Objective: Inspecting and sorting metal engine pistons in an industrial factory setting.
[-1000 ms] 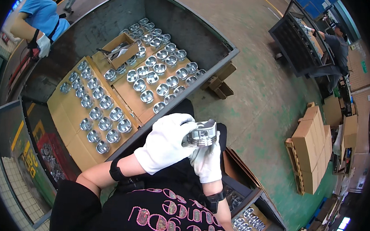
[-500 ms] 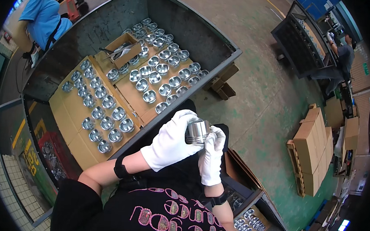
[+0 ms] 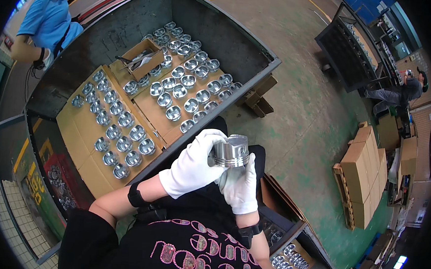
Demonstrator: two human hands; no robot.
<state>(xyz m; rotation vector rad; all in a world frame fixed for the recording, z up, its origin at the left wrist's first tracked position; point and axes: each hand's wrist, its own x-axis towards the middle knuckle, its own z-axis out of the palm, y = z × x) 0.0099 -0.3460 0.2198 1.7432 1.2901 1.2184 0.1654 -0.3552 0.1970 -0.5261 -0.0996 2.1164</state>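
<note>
A shiny metal piston (image 3: 231, 153) with ring grooves around its lower part is held up in front of my body. My left hand (image 3: 194, 164), in a white glove, grips it from the left with the fingers wrapped over its side. From below and the right, my gloved right hand (image 3: 241, 188) holds it too, its thumb against the piston's right edge. Most of the right fingers are hidden behind or under the piston. Just beyond my hands stands a large grey metal bin (image 3: 222, 29), where many similar pistons (image 3: 179, 91) sit in rows on cardboard sheets (image 3: 84, 146).
Inside the bin lies a small open cardboard box (image 3: 148, 64) with tools. A smaller bin of pistons (image 3: 292, 257) is at lower right, a red crate (image 3: 62, 182) at lower left. Stacked cartons (image 3: 366, 178) rest on a pallet. One person (image 3: 49, 23) stands far left, another (image 3: 410, 89) far right.
The piston has turned in my hands, showing more of its side. My right hand has dropped from its side to beneath it. Both other people have shifted, and a red cart has moved behind the bin.
</note>
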